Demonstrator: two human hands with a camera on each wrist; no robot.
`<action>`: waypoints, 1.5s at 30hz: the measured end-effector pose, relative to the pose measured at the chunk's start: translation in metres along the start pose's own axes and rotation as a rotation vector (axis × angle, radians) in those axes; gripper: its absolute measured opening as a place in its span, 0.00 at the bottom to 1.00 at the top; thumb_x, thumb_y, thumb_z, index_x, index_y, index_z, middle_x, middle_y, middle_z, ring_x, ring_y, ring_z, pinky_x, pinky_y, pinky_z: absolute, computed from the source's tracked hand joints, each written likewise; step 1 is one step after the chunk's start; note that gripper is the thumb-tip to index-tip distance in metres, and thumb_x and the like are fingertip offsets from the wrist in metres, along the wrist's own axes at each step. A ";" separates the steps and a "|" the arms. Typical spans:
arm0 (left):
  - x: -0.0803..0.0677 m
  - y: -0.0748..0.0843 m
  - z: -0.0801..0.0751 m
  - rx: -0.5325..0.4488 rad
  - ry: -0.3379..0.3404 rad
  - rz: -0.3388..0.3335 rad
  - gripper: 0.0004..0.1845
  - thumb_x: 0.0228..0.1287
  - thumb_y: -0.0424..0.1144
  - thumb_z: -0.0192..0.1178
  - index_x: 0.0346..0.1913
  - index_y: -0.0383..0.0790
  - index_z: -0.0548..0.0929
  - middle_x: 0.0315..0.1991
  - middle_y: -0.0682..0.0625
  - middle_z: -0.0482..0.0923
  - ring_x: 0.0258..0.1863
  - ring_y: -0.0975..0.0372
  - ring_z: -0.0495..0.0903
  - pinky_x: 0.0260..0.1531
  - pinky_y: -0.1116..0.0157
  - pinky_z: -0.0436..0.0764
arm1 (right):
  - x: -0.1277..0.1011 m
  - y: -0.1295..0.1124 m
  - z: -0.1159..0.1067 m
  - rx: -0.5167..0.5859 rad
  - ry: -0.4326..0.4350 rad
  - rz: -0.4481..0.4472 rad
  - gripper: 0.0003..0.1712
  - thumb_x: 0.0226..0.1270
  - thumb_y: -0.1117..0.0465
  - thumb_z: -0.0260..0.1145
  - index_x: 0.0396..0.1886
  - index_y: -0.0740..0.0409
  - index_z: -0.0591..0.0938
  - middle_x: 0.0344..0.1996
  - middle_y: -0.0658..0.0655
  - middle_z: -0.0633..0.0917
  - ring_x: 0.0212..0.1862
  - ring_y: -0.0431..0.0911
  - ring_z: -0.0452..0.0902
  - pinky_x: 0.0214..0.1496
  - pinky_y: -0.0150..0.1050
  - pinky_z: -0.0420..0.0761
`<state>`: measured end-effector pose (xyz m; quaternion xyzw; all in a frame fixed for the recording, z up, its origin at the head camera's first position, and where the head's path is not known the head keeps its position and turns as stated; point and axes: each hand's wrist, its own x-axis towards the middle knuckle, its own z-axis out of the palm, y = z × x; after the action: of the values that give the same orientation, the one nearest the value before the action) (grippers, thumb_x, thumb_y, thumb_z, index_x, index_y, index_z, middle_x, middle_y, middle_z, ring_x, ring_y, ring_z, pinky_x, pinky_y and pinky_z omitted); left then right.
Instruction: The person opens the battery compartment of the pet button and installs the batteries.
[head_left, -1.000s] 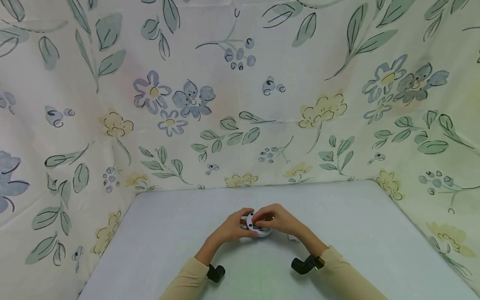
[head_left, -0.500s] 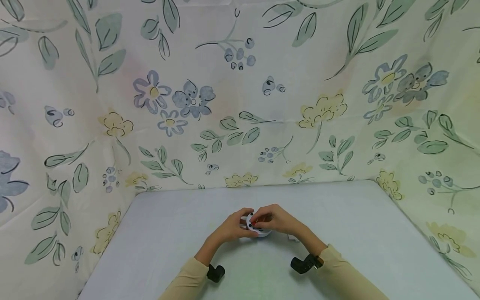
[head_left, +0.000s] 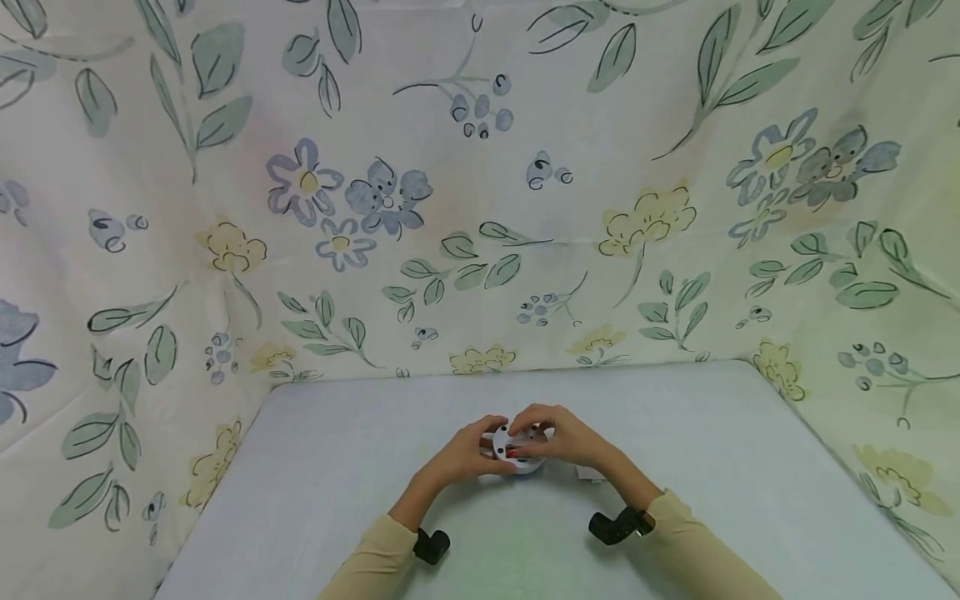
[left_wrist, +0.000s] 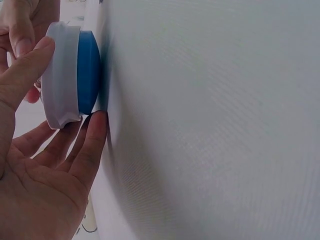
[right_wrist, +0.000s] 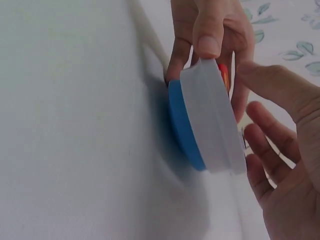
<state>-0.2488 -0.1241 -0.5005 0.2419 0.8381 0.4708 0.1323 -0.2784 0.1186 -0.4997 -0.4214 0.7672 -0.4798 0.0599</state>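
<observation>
A round white device [head_left: 525, 463] with a blue face [left_wrist: 88, 72] stands blue side down, close over the table. My left hand [head_left: 463, 457] grips its rim, thumb on the near side and fingers round the far side. Dark dots mark its upturned back, where a small red cylinder [head_left: 512, 452], like a battery, shows in a recess. Over this back is my right hand [head_left: 564, 437], its thumb [right_wrist: 272, 82] right at the red cylinder and its other fingers spread apart near the edge. In the left wrist view the back is turned away.
On the white table [head_left: 345, 450], a small flat white piece [head_left: 589, 474] lies beside my right wrist. Each wrist carries a black camera, such as the right one [head_left: 618, 527]. Behind the table hangs a floral cloth [head_left: 480, 192].
My right hand's fingers have spread from their pinch over the red cylinder, uncovering more of the device's back. The left hand keeps its hold, and the device stays in place.
</observation>
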 end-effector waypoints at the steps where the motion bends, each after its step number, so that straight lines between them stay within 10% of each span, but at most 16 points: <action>1: 0.000 0.000 0.000 0.003 0.000 -0.003 0.41 0.60 0.40 0.76 0.72 0.32 0.68 0.67 0.40 0.71 0.58 0.49 0.79 0.52 0.59 0.81 | -0.001 0.001 -0.001 -0.018 0.002 0.021 0.18 0.62 0.60 0.78 0.52 0.52 0.87 0.52 0.51 0.84 0.52 0.51 0.77 0.50 0.49 0.79; 8: 0.001 -0.001 0.000 0.014 -0.004 -0.014 0.41 0.60 0.41 0.76 0.72 0.33 0.68 0.66 0.40 0.72 0.58 0.49 0.79 0.51 0.60 0.81 | -0.010 0.005 -0.003 -0.019 -0.087 0.153 0.31 0.56 0.55 0.82 0.59 0.42 0.81 0.70 0.60 0.70 0.71 0.55 0.62 0.65 0.62 0.67; 21: 0.000 0.001 -0.003 0.054 -0.053 0.020 0.40 0.64 0.39 0.73 0.74 0.31 0.65 0.70 0.40 0.68 0.61 0.47 0.76 0.51 0.64 0.81 | -0.008 -0.003 0.000 -0.051 -0.212 0.157 0.25 0.63 0.57 0.77 0.59 0.40 0.84 0.71 0.58 0.63 0.72 0.56 0.56 0.66 0.62 0.66; 45: 0.000 0.002 -0.002 0.085 -0.058 0.028 0.40 0.64 0.39 0.73 0.74 0.30 0.66 0.69 0.38 0.68 0.60 0.47 0.76 0.52 0.60 0.81 | -0.014 0.003 0.003 -0.061 -0.127 0.122 0.09 0.63 0.51 0.77 0.42 0.38 0.87 0.72 0.59 0.67 0.71 0.58 0.63 0.58 0.54 0.76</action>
<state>-0.2493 -0.1249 -0.4974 0.2724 0.8498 0.4292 0.1395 -0.2695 0.1272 -0.5081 -0.4053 0.8004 -0.4239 0.1244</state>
